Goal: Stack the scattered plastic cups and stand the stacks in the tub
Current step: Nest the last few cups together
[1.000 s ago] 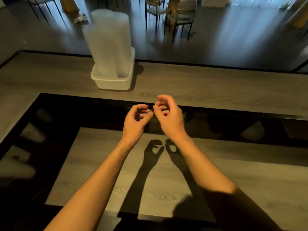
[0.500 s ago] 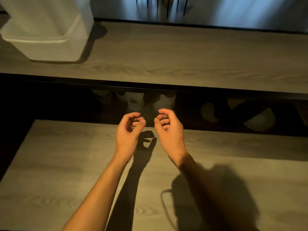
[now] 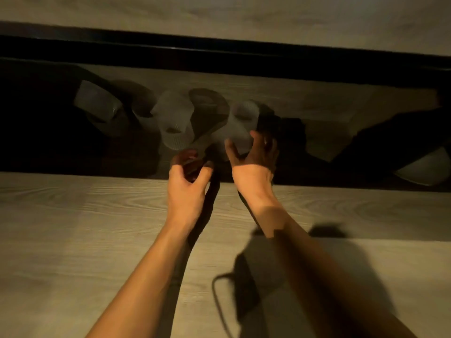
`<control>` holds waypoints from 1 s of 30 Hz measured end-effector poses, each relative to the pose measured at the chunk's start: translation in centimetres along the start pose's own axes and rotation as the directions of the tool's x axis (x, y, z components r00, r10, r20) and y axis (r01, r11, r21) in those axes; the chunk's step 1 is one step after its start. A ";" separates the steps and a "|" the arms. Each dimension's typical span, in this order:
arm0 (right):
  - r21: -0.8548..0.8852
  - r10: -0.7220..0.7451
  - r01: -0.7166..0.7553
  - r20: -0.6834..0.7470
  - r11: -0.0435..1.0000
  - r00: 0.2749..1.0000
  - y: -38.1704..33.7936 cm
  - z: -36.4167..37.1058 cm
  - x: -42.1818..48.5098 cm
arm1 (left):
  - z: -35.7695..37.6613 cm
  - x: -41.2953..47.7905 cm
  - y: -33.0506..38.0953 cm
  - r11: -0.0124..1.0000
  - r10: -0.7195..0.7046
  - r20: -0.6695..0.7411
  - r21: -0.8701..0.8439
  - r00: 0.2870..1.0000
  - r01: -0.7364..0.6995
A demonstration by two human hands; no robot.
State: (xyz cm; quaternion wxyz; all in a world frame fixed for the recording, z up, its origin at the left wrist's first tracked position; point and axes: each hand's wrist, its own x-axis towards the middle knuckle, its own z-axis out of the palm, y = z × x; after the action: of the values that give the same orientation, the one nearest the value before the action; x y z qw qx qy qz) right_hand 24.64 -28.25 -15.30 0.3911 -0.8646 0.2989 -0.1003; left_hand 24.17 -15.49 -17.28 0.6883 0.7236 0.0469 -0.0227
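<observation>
Dim, blurred view. Right hand (image 3: 253, 157) reaches into dark recess (image 3: 48, 147) in wooden table (image 3: 73, 228), thumb and fingers wrapped round pale plastic cup (image 3: 244, 120) at its 12 o'clock. Left hand (image 3: 186, 186) loosely curled, empty, at recess edge. Ribbed cup (image 3: 174, 123) lies at its 12 o'clock, third cup (image 3: 97, 102) at 10 o'clock.

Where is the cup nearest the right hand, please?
In the head view's centre, the cup lies in the dark recess, right of the ribbed cup, its near end within the right hand.
</observation>
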 end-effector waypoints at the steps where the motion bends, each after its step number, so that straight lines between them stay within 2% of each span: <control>1: -0.011 0.019 -0.018 0.031 1.000 0.999 0.3 0.5 0.6 | 0.0 -0.1 -0.3 1.000 0.003 0.002 -0.009 1.000 -0.003; 4: 0.158 -0.081 0.064 0.105 0.985 0.991 0.7 1.4 0.8 | -0.5 0.2 -1.3 0.999 0.013 0.033 -0.052 0.999 -0.011; 7: 0.210 -0.235 0.195 0.186 0.958 0.954 0.3 1.1 -0.7 | -1.8 0.9 -1.1 0.974 -0.035 0.078 -0.221 0.996 0.051; 10: 0.258 -0.328 0.249 0.332 0.933 0.884 -1.0 0.6 -2.0 | -2.9 1.8 -0.2 0.952 -0.030 0.107 -0.301 0.994 0.061; 13: 0.230 -0.414 0.346 0.437 0.910 0.798 -1.8 1.1 -2.4 | -3.8 2.4 0.5 0.915 -0.075 0.053 -0.394 0.996 0.090; 15: 0.266 -0.413 0.332 0.358 0.905 0.837 -2.1 1.3 -1.7 | -4.6 2.9 -0.1 0.907 -0.099 -0.002 -0.411 0.995 0.090; 18: 0.196 -0.326 0.314 0.029 0.929 0.945 -2.2 1.8 1.1 | -5.5 2.8 -0.8 0.930 -0.108 -0.023 -0.355 0.994 0.093; 20: 0.075 -0.238 0.254 -0.177 0.964 0.955 -1.6 2.2 3.4 | -5.6 2.4 -1.1 0.955 -0.069 -0.023 -0.290 0.997 0.059; 21: 0.049 -0.198 0.215 -0.236 0.975 0.952 -1.2 2.5 4.3 | -5.5 2.2 -1.2 0.965 -0.047 -0.025 -0.259 0.999 0.039; 23: 0.071 -0.154 0.175 -0.237 0.982 0.959 -0.3 3.0 5.5 | -5.2 1.9 -1.3 0.974 -0.023 -0.029 -0.227 0.999 0.016; 26: 0.139 -0.121 0.143 -0.151 0.980 0.981 0.6 3.5 6.7 | -5.0 1.8 -1.3 0.961 -0.023 -0.035 -0.275 0.999 0.012; 30: 0.048 -0.140 0.144 -0.081 0.988 0.987 0.7 3.8 6.8 | -5.6 2.2 -1.7 0.913 -0.055 -0.028 -0.405 0.998 0.039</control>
State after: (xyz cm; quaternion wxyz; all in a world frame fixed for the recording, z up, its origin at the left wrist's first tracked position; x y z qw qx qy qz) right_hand 31.33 -30.33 -18.75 0.3942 -0.8684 0.2486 -0.1693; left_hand 26.01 -9.75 -18.93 0.8212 0.5646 0.0810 -0.0151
